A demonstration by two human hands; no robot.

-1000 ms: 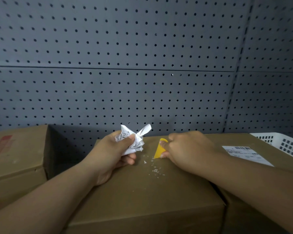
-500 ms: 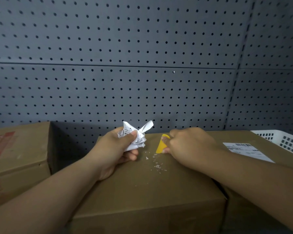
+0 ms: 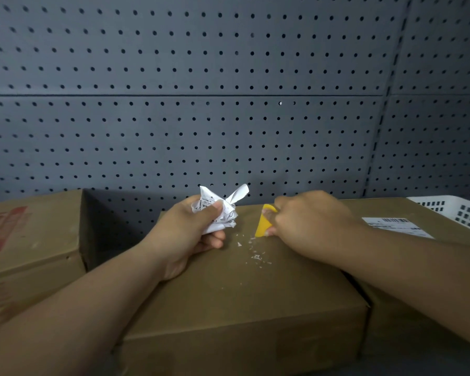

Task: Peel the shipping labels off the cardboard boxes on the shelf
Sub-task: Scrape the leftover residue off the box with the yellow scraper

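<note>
A: Where is the crumpled label (image 3: 218,211)?
B: In the left hand (image 3: 185,236), fingers (image 3: 215,236) curled around it; the right hand (image 3: 310,229) pinches a yellow scraper (image 3: 263,223) on the middle box (image 3: 228,299); a flat label (image 3: 396,226) lies at three o'clock.

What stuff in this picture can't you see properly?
All in the head view:
- yellow scraper: mostly hidden inside the right hand grip.
- crumpled label: print creased, partly covered by the left hand.
- flat label on the right box: words too small to read.
- white basket: cut off by the right edge.
- red print on the left box: blurred, cut by the left edge.
</note>
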